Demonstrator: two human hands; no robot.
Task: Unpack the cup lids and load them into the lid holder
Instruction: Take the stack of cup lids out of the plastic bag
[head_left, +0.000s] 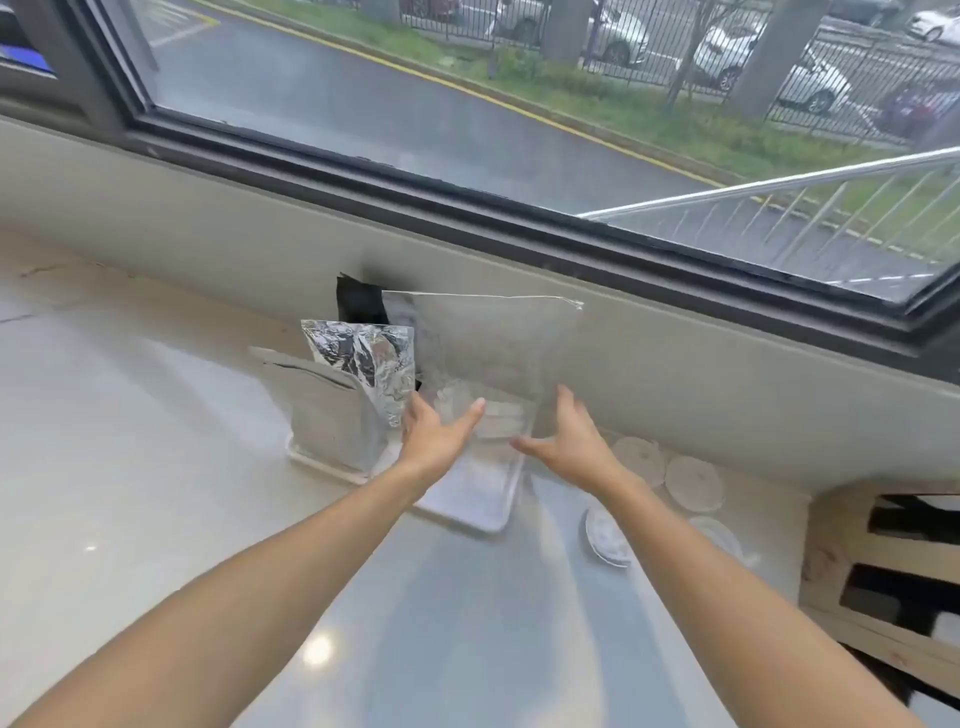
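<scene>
Behind, foil pouches (358, 358) crowd the clear bag (488, 353) both released hands (441, 431) (571, 441) touch.

Both hands, left (439, 434) and right (569, 441), reach toward an upright clear plastic bag (493, 353) on the counter (130, 467).

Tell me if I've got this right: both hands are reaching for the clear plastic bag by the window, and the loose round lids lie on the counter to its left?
Not quite. The head view shows both hands, left hand and right hand, at the clear plastic bag by the window, but the loose round lids lie on the counter to its right, not left.
</scene>
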